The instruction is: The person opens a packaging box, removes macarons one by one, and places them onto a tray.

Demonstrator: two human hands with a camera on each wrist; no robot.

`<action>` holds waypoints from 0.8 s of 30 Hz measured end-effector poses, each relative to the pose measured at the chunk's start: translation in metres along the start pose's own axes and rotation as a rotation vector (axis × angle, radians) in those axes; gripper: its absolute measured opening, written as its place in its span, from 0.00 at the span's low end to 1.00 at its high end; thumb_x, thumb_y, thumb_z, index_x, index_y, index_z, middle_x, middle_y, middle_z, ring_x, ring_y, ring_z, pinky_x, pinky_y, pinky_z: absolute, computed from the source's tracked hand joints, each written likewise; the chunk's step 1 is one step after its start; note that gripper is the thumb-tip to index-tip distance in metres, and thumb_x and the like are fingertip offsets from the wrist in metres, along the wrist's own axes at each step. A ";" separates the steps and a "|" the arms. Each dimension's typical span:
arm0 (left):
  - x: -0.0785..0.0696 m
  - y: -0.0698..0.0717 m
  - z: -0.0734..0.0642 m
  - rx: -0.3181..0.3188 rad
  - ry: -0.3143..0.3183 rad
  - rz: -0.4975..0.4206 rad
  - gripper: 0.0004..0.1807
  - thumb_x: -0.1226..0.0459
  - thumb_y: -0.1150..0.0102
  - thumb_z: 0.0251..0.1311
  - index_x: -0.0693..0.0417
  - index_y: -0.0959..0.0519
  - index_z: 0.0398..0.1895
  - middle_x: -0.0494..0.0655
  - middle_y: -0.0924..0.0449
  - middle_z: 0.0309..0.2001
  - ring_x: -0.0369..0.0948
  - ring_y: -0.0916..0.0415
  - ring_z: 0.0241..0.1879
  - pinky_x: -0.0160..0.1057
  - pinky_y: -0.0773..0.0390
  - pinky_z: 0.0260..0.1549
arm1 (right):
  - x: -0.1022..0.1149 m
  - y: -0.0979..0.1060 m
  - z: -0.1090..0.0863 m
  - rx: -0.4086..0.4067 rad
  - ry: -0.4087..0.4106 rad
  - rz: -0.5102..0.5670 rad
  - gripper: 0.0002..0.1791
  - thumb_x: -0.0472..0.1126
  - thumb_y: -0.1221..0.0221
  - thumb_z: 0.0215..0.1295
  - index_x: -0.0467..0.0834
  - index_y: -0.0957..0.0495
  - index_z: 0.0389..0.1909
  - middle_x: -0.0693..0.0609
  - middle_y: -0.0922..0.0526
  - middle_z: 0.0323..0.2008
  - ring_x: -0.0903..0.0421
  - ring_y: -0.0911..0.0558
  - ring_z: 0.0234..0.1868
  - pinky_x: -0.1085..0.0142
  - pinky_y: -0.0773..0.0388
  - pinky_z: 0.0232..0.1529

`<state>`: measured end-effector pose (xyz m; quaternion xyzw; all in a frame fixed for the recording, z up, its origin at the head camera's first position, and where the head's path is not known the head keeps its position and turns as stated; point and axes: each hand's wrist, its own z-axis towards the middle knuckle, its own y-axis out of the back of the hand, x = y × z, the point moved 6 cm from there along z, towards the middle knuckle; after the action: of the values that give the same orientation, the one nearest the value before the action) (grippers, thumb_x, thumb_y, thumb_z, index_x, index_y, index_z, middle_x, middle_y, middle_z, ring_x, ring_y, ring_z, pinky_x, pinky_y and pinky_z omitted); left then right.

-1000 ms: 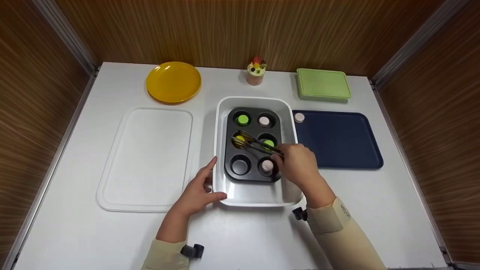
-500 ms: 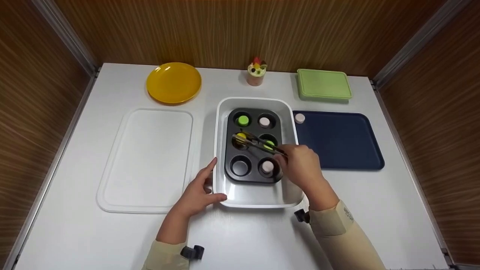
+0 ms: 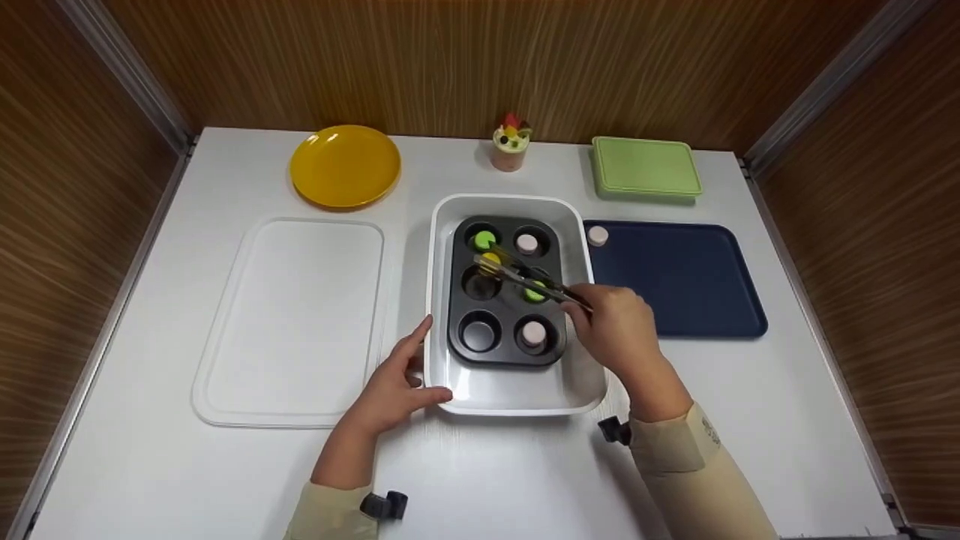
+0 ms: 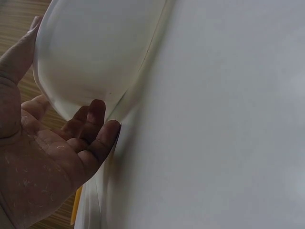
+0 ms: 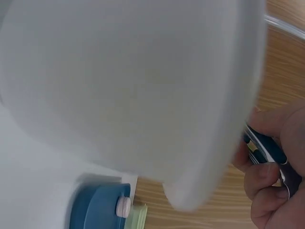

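In the head view my right hand (image 3: 619, 322) grips a pair of metal tongs (image 3: 519, 280), whose handles also show in the right wrist view. The tong tips hold a small round yellow piece (image 3: 490, 259) over the dark muffin tin (image 3: 505, 319), at the edge of its middle left cup. Green pieces (image 3: 485, 240) and pale pink pieces (image 3: 534, 332) sit in other cups. The tin lies inside a deep white container (image 3: 517, 391). At that container's front left corner my left hand (image 3: 390, 390) rests, thumb over the rim and fingers against the outer wall (image 4: 95, 62).
A white tray (image 3: 300, 322) lies left of the container. On the right, a navy tray (image 3: 682, 285) carries one pale pink piece (image 3: 598, 235). Along the back stand a yellow plate (image 3: 345, 166), a dessert cup (image 3: 510, 150) and a green lidded box (image 3: 647, 166).
The tongs have drawn the yellow piece out of the middle left cup, toward the back and slightly right. My right hand has shifted right; the left hand has stayed in place.
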<state>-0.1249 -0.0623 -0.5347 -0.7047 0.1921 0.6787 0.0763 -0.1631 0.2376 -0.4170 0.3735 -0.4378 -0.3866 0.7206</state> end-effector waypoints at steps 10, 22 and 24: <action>0.000 -0.001 0.001 0.003 -0.005 -0.013 0.61 0.66 0.17 0.54 0.52 0.47 0.86 0.60 0.32 0.69 0.53 0.23 0.54 0.38 0.22 0.47 | -0.015 0.016 -0.005 -0.062 -0.026 0.048 0.07 0.37 0.28 0.67 0.41 0.10 0.44 0.45 0.10 0.34 0.42 0.13 0.30 0.41 0.21 0.30; -0.001 -0.001 0.000 -0.004 0.002 0.003 0.60 0.67 0.18 0.53 0.52 0.47 0.86 0.59 0.31 0.69 0.52 0.23 0.54 0.38 0.22 0.47 | -0.040 0.045 -0.011 -0.164 -0.086 0.057 0.10 0.34 0.27 0.65 0.37 0.10 0.45 0.40 0.10 0.36 0.37 0.12 0.34 0.38 0.20 0.36; -0.001 -0.001 0.000 -0.007 0.004 0.006 0.60 0.67 0.18 0.53 0.51 0.46 0.86 0.58 0.31 0.69 0.52 0.23 0.54 0.38 0.22 0.47 | -0.043 0.049 -0.012 -0.181 -0.089 0.054 0.09 0.34 0.28 0.65 0.36 0.10 0.45 0.39 0.10 0.36 0.37 0.12 0.34 0.39 0.20 0.36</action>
<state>-0.1246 -0.0614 -0.5339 -0.7057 0.1920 0.6782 0.0716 -0.1550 0.2989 -0.3933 0.2776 -0.4425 -0.4210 0.7415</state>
